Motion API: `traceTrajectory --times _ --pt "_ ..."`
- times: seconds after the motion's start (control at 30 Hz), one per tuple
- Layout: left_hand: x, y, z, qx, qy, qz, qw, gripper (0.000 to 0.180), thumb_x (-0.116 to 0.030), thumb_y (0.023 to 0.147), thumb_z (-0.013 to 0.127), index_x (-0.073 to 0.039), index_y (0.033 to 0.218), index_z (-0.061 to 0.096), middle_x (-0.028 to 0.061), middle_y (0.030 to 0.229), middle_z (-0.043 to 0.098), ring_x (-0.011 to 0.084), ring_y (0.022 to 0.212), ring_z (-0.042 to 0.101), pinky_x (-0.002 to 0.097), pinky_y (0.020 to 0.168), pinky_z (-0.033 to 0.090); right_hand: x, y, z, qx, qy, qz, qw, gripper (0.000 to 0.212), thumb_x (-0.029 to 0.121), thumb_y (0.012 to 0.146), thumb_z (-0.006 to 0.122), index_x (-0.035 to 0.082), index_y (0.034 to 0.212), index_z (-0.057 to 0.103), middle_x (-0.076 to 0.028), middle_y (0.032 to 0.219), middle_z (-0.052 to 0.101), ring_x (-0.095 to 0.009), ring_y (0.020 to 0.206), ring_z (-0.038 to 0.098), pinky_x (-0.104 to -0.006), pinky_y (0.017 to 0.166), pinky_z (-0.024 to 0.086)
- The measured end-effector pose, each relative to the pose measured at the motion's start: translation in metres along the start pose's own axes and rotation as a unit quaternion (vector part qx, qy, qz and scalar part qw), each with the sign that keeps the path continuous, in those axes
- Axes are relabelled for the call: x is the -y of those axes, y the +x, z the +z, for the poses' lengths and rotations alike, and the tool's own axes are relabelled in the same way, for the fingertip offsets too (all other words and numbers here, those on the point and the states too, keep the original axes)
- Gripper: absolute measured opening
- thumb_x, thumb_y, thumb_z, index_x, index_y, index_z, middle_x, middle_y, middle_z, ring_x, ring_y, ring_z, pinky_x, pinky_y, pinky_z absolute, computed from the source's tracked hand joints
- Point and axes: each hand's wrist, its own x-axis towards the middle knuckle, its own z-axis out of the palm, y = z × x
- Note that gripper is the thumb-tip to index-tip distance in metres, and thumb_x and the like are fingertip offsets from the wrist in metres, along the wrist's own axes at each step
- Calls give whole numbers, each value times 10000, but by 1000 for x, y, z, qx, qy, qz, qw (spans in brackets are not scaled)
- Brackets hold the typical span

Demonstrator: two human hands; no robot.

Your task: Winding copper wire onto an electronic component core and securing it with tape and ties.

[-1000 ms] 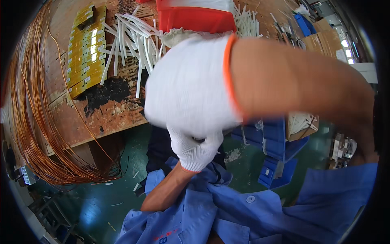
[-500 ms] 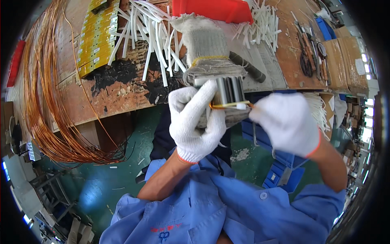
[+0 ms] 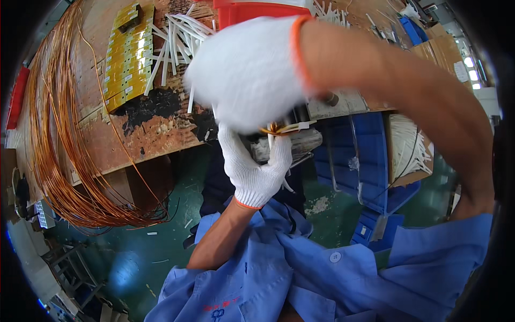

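My left hand, in a white knit glove, is closed at the near end of a slotted metal core. Its thumb presses by a bent copper wire, though the other fingertips are partly hidden. Pale sleeving runs from the wire toward the right. Under the core is a grey, cloth-like wrapped support. My right hand, also gloved, is raised over the core and smeared by motion. It covers most of the core, and its fingers cannot be made out.
A big bundle of copper wire hangs over the bench's left edge. Yellow taped blocks and white tubes lie on the worn bench. Behind is a red bin. To the right stand a blue bin and a box of white tubes.
My right hand has swung from right of the core up and leftward across it, now hiding much of it. My left hand has stayed nearly in place.
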Motion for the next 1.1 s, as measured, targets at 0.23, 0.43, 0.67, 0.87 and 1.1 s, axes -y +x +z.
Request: traceTrajectory --times 0.23,0.43,0.67,0.87,1.1 --pt "-38 44 -30 -19 93 199 975 622 70 834 769 38 1452 703 137 1160 671 266 1093 599 382 1036 507 64 -100 43 -214 461 309 803 268 170 1018 711 20 796 721 -116 663 613 -222 580 594 -422 621 510" --pt "-47 42 -34 37 59 149 986 516 21 892 735 15 1407 750 133 1187 642 262 1138 591 383 1072 485 122 -98 31 -232 283 415 833 226 211 1035 680 32 904 724 -213 789 669 -430 797 730 -520 698 571" --pt "-46 42 -39 49 74 123 988 347 -44 1011 724 76 1336 750 145 1217 689 256 1159 601 383 1063 478 99 -88 45 -242 337 361 835 276 216 1031 635 -12 912 737 -246 865 716 -468 826 723 -575 776 571" --pt "-47 46 -36 29 137 195 971 559 -55 848 841 18 1392 734 174 1202 648 307 1116 622 407 1042 519 142 -89 25 -138 135 423 885 143 187 911 683 75 822 698 -155 730 707 -337 715 770 -502 589 588" --pt "-38 37 -26 -4 124 201 972 849 -287 743 1042 -19 1462 678 152 1223 635 298 1142 622 420 995 552 183 -41 -38 -102 45 315 942 179 178 811 714 1 788 716 -98 698 639 -228 596 669 -412 462 482"
